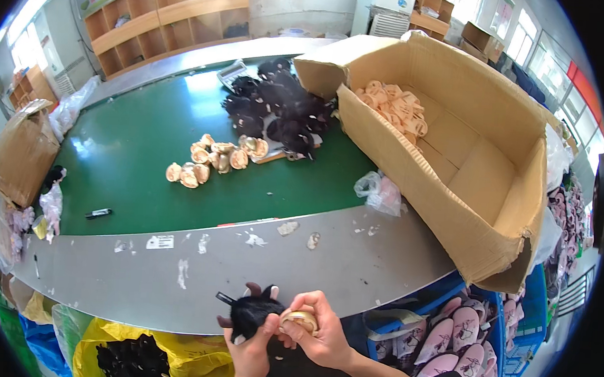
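Just beyond the near metal edge of the table, my left hand is closed around a black plush piece with small ear-like tabs and a dark loop. My right hand grips a round, hollow shell, gold outside and cream inside, against the plush piece's right side. Part of the fingertips is hidden where the two pieces meet. Several similar gold-and-cream shells lie grouped on the green table surface. Behind them is a heap of black plush pieces.
A large open cardboard box stands at right, with peach-coloured pieces inside. A clear plastic bag lies beside it. Pink slippers fill blue crates below. A black marker lies left; a yellow bag holds black pieces.
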{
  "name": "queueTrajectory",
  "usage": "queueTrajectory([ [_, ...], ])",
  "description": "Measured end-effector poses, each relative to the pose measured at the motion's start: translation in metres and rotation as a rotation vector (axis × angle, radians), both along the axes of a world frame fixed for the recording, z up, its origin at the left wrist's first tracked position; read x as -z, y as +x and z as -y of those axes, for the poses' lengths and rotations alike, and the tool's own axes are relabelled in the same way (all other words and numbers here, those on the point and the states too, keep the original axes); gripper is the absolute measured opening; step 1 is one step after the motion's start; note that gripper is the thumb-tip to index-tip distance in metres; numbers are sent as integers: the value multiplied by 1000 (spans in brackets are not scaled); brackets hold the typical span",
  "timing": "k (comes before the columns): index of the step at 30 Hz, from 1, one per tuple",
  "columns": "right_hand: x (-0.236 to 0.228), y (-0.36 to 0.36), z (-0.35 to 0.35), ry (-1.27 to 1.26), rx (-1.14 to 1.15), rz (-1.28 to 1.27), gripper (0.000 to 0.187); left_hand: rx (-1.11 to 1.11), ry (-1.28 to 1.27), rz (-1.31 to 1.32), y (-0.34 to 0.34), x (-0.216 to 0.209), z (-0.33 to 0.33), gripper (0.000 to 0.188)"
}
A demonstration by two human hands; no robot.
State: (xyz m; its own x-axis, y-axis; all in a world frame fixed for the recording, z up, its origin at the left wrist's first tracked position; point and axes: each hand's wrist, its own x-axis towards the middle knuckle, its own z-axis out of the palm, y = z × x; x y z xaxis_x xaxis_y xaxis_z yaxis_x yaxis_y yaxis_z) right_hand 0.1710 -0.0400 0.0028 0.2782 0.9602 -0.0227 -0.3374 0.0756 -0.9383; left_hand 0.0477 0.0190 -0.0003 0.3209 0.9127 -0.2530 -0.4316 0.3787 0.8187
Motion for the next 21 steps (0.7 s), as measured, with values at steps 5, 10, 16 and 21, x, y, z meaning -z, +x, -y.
queueTrajectory([
  [5,-7,7,-2,-46,-74,134,24,1,-81,6,-13,-1,5,53],
  [10,1,14,1,-26,-76,153,24,61,-46,46,-12,-5,6,28],
  [16,3,14,1,33,-25,350,22,77,13,-38,-19,-6,8,20],
  [21,15,9,-4,204,156,687,19,85,170,-188,-21,-6,11,17],
])
